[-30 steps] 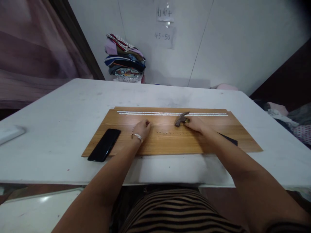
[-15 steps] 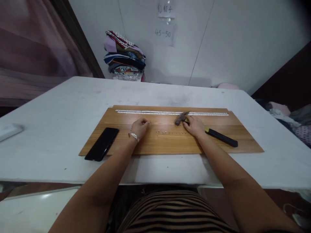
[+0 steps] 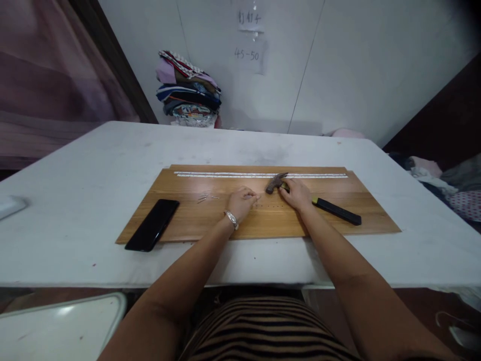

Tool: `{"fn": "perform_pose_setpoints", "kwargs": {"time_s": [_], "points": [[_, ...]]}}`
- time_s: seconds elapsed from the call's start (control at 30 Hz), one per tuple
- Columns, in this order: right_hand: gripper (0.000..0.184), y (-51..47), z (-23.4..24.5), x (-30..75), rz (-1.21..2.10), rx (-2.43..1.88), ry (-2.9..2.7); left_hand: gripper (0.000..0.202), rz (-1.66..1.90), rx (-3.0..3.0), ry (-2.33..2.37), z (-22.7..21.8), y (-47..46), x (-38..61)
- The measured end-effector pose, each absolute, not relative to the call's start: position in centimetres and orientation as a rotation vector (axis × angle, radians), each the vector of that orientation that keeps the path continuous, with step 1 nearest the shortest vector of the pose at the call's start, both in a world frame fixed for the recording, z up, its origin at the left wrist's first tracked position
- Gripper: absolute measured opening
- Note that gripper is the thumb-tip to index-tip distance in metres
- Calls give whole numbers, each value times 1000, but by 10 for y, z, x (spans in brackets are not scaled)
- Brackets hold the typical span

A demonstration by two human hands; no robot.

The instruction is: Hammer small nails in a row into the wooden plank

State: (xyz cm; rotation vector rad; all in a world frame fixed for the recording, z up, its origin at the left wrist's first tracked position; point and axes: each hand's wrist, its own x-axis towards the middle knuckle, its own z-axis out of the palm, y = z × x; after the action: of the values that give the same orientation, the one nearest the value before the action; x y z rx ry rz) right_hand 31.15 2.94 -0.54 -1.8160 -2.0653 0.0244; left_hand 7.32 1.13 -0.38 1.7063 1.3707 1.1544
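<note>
My right hand (image 3: 296, 194) grips a claw hammer (image 3: 275, 184) near its head. The hammer's black handle extends to the right, low over the wooden board (image 3: 210, 225). My left hand (image 3: 241, 203), with a bracelet at the wrist, is closed in a pinch just left of the hammer head. A thin, light sliver that looks like a nail shows at its fingertips, mostly hidden. Several loose nails (image 3: 203, 198) lie on the board to the left of that hand. Beneath my fingertips runs a row of small dark marks (image 3: 273, 206), partly covered by the left hand.
A black phone (image 3: 152, 224) lies over the board's left edge. Two white measuring strips (image 3: 225, 175) run along the board's far side. The board rests on a white table (image 3: 93, 190). Folded clothes (image 3: 190, 90) are stacked against the wall, below paper notes (image 3: 248, 54).
My left hand has moved right, from the loose nails to near the hammer head, uncovering the nails. My right hand still holds the hammer in about the same place. The view has shifted slightly.
</note>
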Motion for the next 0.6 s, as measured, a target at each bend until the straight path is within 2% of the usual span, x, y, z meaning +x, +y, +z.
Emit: {"fn": "perform_pose_setpoints", "kwargs": {"time_s": [0.6], "points": [[43,33,-6,311,9,-1869,-2090,17,944,1913,1552,-10,3,90]]}}
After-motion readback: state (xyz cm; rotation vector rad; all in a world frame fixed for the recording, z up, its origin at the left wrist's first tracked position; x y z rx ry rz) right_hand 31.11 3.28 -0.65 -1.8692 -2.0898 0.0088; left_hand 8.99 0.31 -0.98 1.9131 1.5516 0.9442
